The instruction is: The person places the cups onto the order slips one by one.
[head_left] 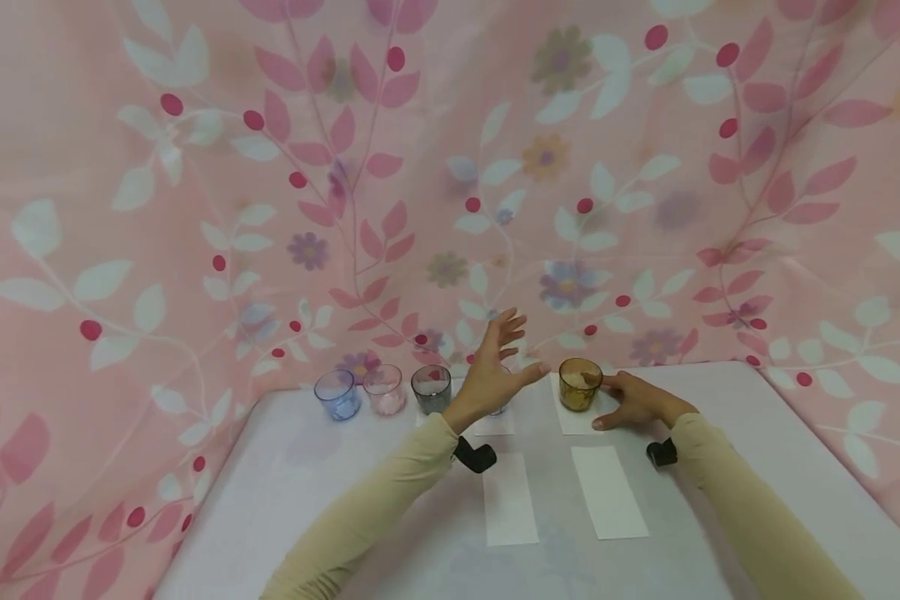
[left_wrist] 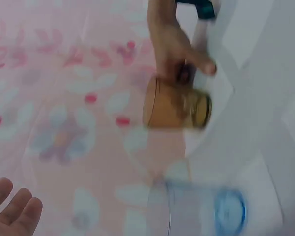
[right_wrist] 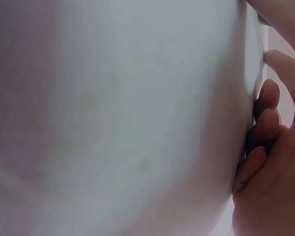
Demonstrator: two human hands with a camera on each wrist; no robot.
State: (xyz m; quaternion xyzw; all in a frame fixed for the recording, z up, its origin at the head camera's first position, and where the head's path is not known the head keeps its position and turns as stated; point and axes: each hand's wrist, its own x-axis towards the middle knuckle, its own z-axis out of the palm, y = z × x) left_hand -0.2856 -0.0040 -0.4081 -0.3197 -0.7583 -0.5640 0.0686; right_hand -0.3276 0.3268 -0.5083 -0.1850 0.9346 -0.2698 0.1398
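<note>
Amber and see-through, one tumbler (head_left: 580,390) stands on a white sheet (head_left: 576,423) near the far edge of the table (head_left: 345,508), right of its middle. Beside it the right hand (head_left: 640,402) lies low, thumb clear of the glass and forefinger reaching to its side; whether that fingertip touches is hard to say. The left hand (head_left: 489,379) is raised, fingers loosely extended, thumb wide apart, holding nothing. It partly hides a pale tumbler (left_wrist: 230,211). Blue (head_left: 338,397), pink (head_left: 385,392) and grey tumblers (head_left: 431,390) line the far edge toward the far left corner.
</note>
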